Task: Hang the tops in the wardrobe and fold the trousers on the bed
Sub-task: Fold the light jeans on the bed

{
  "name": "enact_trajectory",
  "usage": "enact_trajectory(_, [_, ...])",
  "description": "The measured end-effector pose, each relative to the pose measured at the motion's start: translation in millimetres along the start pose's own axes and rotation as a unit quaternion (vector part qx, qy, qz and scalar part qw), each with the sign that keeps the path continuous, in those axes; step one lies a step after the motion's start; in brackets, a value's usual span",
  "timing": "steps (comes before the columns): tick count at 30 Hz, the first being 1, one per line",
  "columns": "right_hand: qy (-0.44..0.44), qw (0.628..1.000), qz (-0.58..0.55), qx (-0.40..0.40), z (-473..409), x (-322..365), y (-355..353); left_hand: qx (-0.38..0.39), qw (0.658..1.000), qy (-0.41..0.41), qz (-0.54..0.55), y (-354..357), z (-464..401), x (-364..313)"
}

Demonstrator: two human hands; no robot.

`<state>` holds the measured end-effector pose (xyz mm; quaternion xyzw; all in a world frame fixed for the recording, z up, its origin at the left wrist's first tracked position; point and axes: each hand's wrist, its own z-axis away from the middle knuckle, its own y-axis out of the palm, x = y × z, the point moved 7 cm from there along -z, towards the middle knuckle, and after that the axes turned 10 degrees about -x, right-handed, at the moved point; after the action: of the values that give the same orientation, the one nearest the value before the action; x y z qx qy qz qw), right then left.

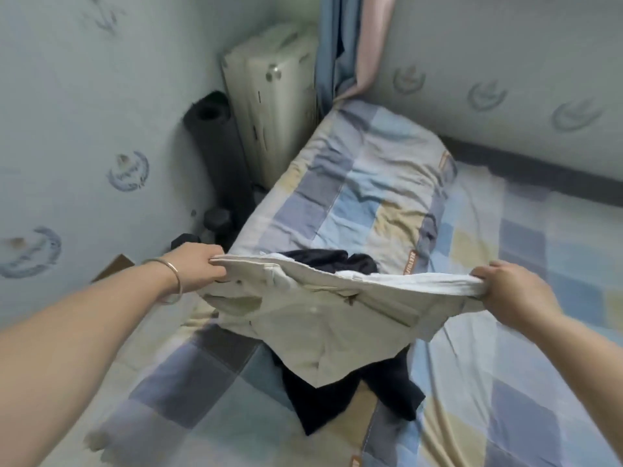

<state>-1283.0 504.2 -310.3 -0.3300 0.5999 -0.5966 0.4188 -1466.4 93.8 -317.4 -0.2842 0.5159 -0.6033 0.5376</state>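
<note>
Beige trousers [323,318] hang stretched by the waistband above the bed [505,365]. My left hand [199,264] grips the waistband's left end, and my right hand [515,291] grips its right end. The legs droop down to a point in the middle. Under and behind the trousers lies a dark navy garment [391,396] on the bed, partly hidden by the beige cloth. A bit of white fabric [350,274] shows just behind the waistband.
A folded checked quilt [364,183] lies at the head of the bed. Left of the bed stand a cream floor air conditioner [273,106], a rolled black mat [215,136] and dark dumbbells [219,224]. Walls close in on the left and back.
</note>
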Motion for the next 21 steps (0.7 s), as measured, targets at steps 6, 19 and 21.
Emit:
enact_trajectory(6, [0.13, 0.983, -0.054, -0.115, 34, -76, -197, -0.141, 0.98, 0.053, 0.13, -215, 54, -69])
enact_trajectory(19, [0.234, 0.741, -0.467, -0.423, 222, -244, -493, -0.514, 0.756, 0.156, 0.374, -442, 209, -241])
enact_trajectory(21, [0.205, 0.739, -0.495, -0.41, 243, -262, -519, -0.537, 0.746, 0.153, 0.363, -451, 214, -263])
